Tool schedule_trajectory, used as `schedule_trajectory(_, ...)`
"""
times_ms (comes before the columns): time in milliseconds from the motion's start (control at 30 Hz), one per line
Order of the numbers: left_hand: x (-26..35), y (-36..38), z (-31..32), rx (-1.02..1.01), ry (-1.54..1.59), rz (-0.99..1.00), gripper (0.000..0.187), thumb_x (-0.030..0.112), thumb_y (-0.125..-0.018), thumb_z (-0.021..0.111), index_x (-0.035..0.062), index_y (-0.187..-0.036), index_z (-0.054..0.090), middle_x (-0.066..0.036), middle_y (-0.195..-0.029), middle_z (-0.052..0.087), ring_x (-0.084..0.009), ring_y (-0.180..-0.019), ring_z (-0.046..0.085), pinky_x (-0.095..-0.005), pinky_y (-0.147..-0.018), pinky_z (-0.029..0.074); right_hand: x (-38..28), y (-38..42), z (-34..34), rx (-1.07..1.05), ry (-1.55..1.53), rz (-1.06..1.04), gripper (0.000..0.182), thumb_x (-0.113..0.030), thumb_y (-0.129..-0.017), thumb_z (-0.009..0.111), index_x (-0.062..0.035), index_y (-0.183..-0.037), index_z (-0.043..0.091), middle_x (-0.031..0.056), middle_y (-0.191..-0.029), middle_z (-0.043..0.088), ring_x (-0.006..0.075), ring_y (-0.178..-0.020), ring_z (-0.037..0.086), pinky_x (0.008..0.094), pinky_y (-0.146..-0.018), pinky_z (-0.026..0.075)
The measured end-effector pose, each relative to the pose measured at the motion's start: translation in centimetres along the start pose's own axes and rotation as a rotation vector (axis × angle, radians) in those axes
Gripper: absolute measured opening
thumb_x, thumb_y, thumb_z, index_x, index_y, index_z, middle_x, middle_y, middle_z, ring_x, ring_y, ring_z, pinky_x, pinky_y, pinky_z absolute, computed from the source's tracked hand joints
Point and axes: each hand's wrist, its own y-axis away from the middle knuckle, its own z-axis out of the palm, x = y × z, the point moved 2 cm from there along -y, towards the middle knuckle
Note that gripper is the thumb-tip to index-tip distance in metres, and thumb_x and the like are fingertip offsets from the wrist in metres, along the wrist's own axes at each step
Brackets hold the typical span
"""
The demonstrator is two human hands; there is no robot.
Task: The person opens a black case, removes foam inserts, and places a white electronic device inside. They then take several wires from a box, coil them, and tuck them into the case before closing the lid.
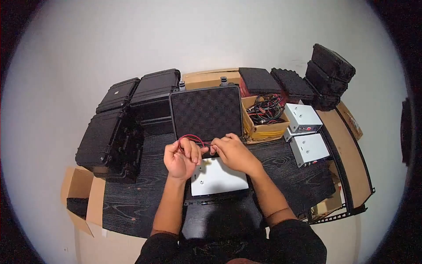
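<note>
Both hands are raised over a white box (pixel 220 178) that lies in the front part of an open black case (pixel 206 112) with a foam-lined lid. A thin red cable (pixel 190 137) loops over the fingers of my left hand (pixel 181 158), which are curled around it. Close by on the right, my right hand (pixel 231 152) pinches the same cable between thumb and fingers. The fingertips of the two hands are nearly touching. The cable's ends are too small to make out.
Black hard cases (pixel 103 141) are stacked at the left. A cardboard box of cables (pixel 266 132) stands right of the lid. Two white boxes (pixel 310 147) sit farther right, with foam sheets (pixel 259 81) and stacked black cases (pixel 327 75) behind. An open carton (pixel 94 198) is at lower left.
</note>
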Motion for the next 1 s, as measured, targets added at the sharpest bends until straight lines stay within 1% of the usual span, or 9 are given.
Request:
schedule_trajectory(133,-0.3,0.1,0.4,0.061,-0.056,0.034,0.042,0.036,-0.104,0.032,0.0069,-0.081,0.051,-0.013,-0.073,0.058,-0.0282,-0.069,0.060,-0.0519,-0.106,0.047,0.3,0.1,0.5,-0.063,-0.147,0.007,0.016,-0.010,-0.099,0.050,-0.0049,-0.094,0.064,0.0128,-0.088,0.069,0.0358,-0.090,0.065,0.0439,-0.095,0.045)
schedule_trajectory(333,-1.5,-0.1,0.1,0.109,-0.140,0.151,0.041,0.034,-0.110,0.031,0.0033,-0.101,0.057,-0.017,-0.094,0.065,-0.0324,-0.092,0.066,-0.0533,-0.116,0.039,0.4,0.2,-0.5,-0.069,-0.044,-0.127,0.018,-0.011,-0.101,0.049,-0.0029,-0.096,0.064,0.0123,-0.086,0.068,0.0312,-0.083,0.065,0.0429,-0.077,0.051)
schedule_trajectory(433,-1.4,-0.2,0.3,0.115,-0.191,0.221,0.040,0.032,-0.111,0.029,0.0033,-0.106,0.057,-0.018,-0.099,0.065,-0.0333,-0.097,0.067,-0.0542,-0.118,0.036,0.1,-0.1,-0.6,-0.321,-0.527,0.249,0.022,-0.017,-0.104,0.050,-0.0014,-0.098,0.064,0.0130,-0.081,0.068,0.0260,-0.074,0.066,0.0401,-0.067,0.051)
schedule_trajectory(533,-1.1,-0.2,0.6,0.142,-0.222,0.306,0.039,0.029,-0.112,0.029,0.0012,-0.109,0.056,-0.021,-0.103,0.066,-0.0343,-0.102,0.067,-0.0540,-0.120,0.034,0.6,-0.5,0.2,-0.015,-0.379,0.089,0.025,-0.022,-0.108,0.050,-0.0024,-0.100,0.064,0.0061,-0.072,0.061,0.0127,-0.064,0.057,0.0332,-0.062,0.048)
schedule_trajectory(633,-0.8,-0.5,0.4,0.181,-0.362,0.413,0.037,0.028,-0.112,0.029,0.0014,-0.111,0.054,-0.020,-0.105,0.067,-0.0335,-0.104,0.068,-0.0535,-0.122,0.031,0.6,-0.6,-0.5,-0.026,-0.333,0.199,0.024,-0.022,-0.105,0.055,0.0004,-0.101,0.062,0.0119,-0.074,0.065,0.0213,-0.069,0.064,0.0378,-0.064,0.049)
schedule_trajectory(767,-0.8,-0.7,-0.6,0.148,-0.710,0.448,0.035,0.027,-0.112,0.029,0.0018,-0.115,0.052,-0.020,-0.107,0.067,-0.0335,-0.105,0.068,-0.0522,-0.125,0.026,0.8,-0.4,-0.4,-0.156,-0.493,0.244,0.029,-0.027,-0.107,0.054,-0.0018,-0.097,0.063,0.0047,-0.067,0.060,0.0149,-0.063,0.059,0.0349,-0.062,0.049)
schedule_trajectory(900,-0.6,-0.8,0.9,0.012,-1.395,0.307,0.029,0.015,-0.109,0.036,-0.0025,-0.105,0.058,-0.018,-0.100,0.070,-0.0302,-0.099,0.070,-0.0542,-0.121,0.033,1.4,0.1,-0.1,-0.334,-0.950,0.393,0.034,-0.036,-0.110,0.050,-0.0051,-0.102,0.063,-0.0036,-0.063,0.050,0.0081,-0.055,0.050,0.0291,-0.059,0.051)
schedule_trajectory(933,-1.2,-0.7,0.9,0.001,-1.497,0.325,0.025,0.007,-0.105,0.039,-0.0049,-0.102,0.061,-0.019,-0.098,0.070,-0.0288,-0.094,0.070,-0.0480,-0.109,0.045,1.3,0.2,-0.1,-0.352,-1.085,0.395,0.035,-0.038,-0.110,0.050,-0.0058,-0.103,0.063,-0.0055,-0.063,0.048,0.0067,-0.053,0.048,0.0274,-0.058,0.051)
schedule_trajectory(1000,-1.4,-0.6,0.8,-0.027,-1.385,0.130,0.022,0.006,-0.103,0.043,-0.0052,-0.104,0.061,-0.019,-0.097,0.070,-0.0275,-0.091,0.069,-0.0425,-0.098,0.050,0.9,0.3,0.0,-0.321,-1.237,0.376,0.034,-0.036,-0.110,0.051,-0.0049,-0.102,0.063,-0.0061,-0.062,0.045,0.0060,-0.050,0.044,0.0260,-0.054,0.049)
